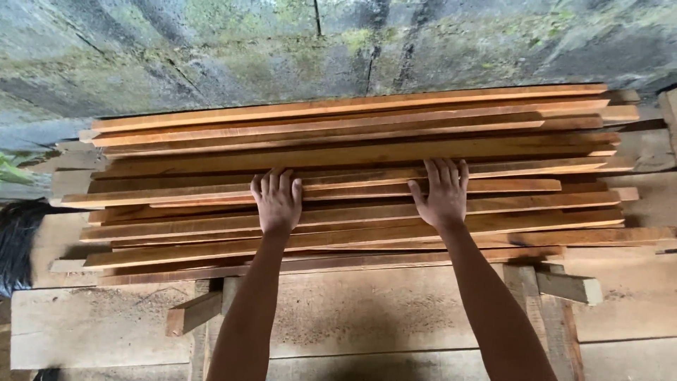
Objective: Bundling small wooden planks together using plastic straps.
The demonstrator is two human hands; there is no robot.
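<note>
A stack of long, thin reddish-brown wooden slats (352, 152) lies crosswise on a workbench, filling the middle of the head view. My left hand (276, 202) rests palm down on the slats left of centre, its fingers curled over the far edge of one slat (338, 187). My right hand (442, 194) lies flat on the same row right of centre, fingers spread and pointing away from me. Both forearms reach in from the bottom edge. Whether the fingers grip the slat or merely press on it is unclear.
The slats rest on pale, dusty planks of a bench (367, 317). Short wood offcuts lie at the lower left (194, 312) and lower right (570, 287). A mossy grey concrete wall (282, 49) rises behind. A dark bundle (15, 243) sits at the left edge.
</note>
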